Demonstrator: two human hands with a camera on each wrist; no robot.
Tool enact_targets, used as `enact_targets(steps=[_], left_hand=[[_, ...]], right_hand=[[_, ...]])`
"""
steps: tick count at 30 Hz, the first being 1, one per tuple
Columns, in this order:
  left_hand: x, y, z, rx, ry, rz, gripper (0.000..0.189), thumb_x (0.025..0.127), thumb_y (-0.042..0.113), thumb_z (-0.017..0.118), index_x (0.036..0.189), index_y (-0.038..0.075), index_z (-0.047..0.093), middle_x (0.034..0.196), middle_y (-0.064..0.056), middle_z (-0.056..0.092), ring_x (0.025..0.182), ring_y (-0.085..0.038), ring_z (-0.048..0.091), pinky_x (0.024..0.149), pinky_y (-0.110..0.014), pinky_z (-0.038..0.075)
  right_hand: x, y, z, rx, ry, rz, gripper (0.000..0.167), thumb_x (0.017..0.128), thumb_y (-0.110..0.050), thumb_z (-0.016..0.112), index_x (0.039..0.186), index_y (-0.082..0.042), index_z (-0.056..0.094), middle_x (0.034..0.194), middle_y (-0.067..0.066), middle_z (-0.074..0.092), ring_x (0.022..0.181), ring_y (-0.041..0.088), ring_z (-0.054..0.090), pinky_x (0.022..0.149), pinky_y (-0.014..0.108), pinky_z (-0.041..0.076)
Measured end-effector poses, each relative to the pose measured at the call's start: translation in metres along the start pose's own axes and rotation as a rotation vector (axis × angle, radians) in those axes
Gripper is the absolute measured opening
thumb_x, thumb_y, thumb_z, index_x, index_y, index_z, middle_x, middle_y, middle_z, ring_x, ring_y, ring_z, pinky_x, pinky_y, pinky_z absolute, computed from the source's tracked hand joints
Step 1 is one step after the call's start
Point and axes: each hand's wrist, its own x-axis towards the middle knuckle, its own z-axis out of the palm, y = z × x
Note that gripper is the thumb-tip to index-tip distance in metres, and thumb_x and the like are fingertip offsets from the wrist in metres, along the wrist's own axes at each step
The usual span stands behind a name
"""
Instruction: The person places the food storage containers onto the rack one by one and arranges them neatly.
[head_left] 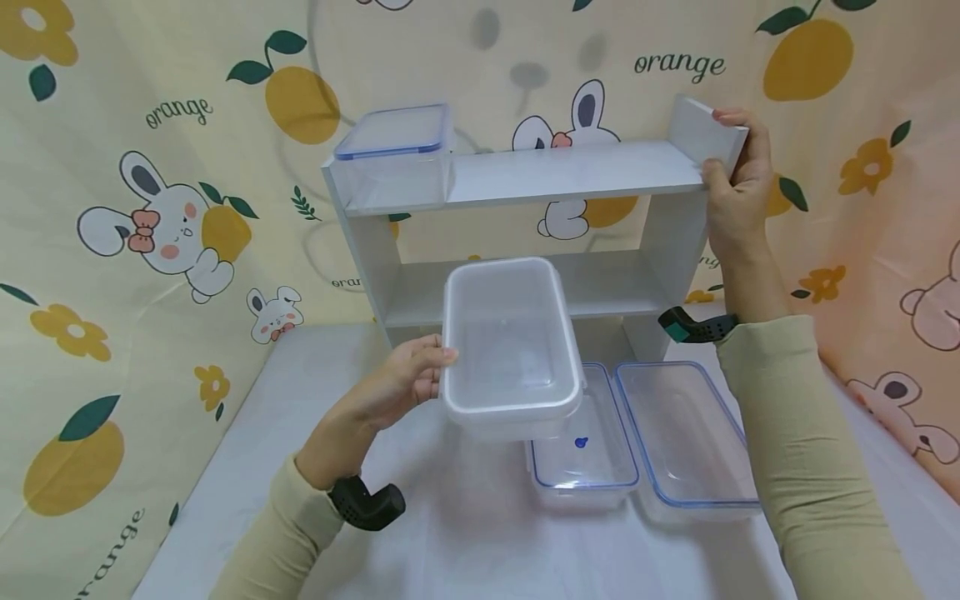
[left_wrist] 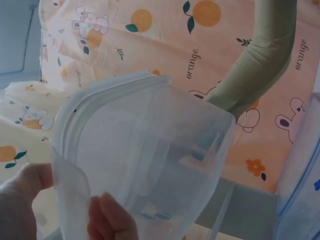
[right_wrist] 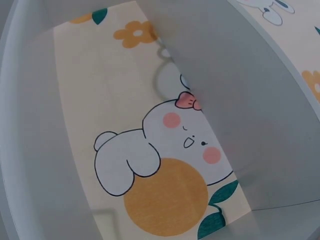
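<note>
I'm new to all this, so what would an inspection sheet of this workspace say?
Surface: white tabletop, with soft shadows on it.
Job's things: white-rimmed plastic container, held in front of a white shelf unit.
Clutter: only other blue-edged containers: the top-left container on the unit; the middle container and right container, side by side on the tabletop.
Grips: left hand holds the white-rimmed container's left edge; right hand pinches the unit's upper right end panel.
Cables: nothing seen.
Surroundings: backdrop printed with rabbits, oranges and flowers.
</note>
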Motion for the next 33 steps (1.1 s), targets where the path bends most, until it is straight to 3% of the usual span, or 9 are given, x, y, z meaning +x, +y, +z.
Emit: enact_targets(steps=[12, 19, 27, 33], left_hand=[[0.007, 0.009, 0.005, 0.016, -0.025, 0.034, 0.056, 0.087, 0.036, 0.061, 0.120, -0.007, 0.044, 0.093, 0.007, 0.062, 0.081, -0.004, 0.063, 0.078, -0.020, 0.056], [0.009, 0.018, 0.009, 0.026, -0.017, 0.037, 0.080, 0.079, 0.050, 0.069, 0.128, -0.008, 0.042, 0.099, 0.006, 0.059, 0.085, -0.007, 0.062, 0.078, -0.022, 0.056], [0.013, 0.024, 0.015, 0.027, -0.016, 0.056, 0.073, 0.079, 0.047, 0.067, 0.124, -0.006, 0.045, 0.099, 0.006, 0.060, 0.085, -0.008, 0.062, 0.079, -0.022, 0.054], [0.016, 0.031, 0.019, 0.032, -0.027, 0.079, 0.091, 0.071, 0.062, 0.072, 0.125, -0.006, 0.044, 0.097, 0.006, 0.060, 0.084, -0.007, 0.062, 0.077, -0.022, 0.054]], right_hand=[[-0.001, 0.002, -0.001, -0.013, 0.000, 0.001, 0.045, 0.086, 0.015, 0.041, 0.118, -0.014, 0.053, 0.137, -0.001, 0.047, 0.131, 0.019, 0.038, 0.122, 0.031, 0.027], [-0.001, 0.002, -0.001, -0.020, 0.008, 0.001, 0.045, 0.086, 0.015, 0.041, 0.117, -0.014, 0.054, 0.137, -0.001, 0.048, 0.132, 0.019, 0.039, 0.122, 0.029, 0.028], [-0.001, 0.001, -0.001, -0.016, 0.006, -0.001, 0.044, 0.086, 0.015, 0.041, 0.118, -0.014, 0.053, 0.137, 0.000, 0.048, 0.132, 0.019, 0.039, 0.121, 0.028, 0.029], [0.001, 0.003, -0.001, -0.012, 0.009, -0.010, 0.045, 0.085, 0.016, 0.040, 0.116, -0.013, 0.054, 0.136, 0.000, 0.049, 0.132, 0.020, 0.039, 0.120, 0.028, 0.030]])
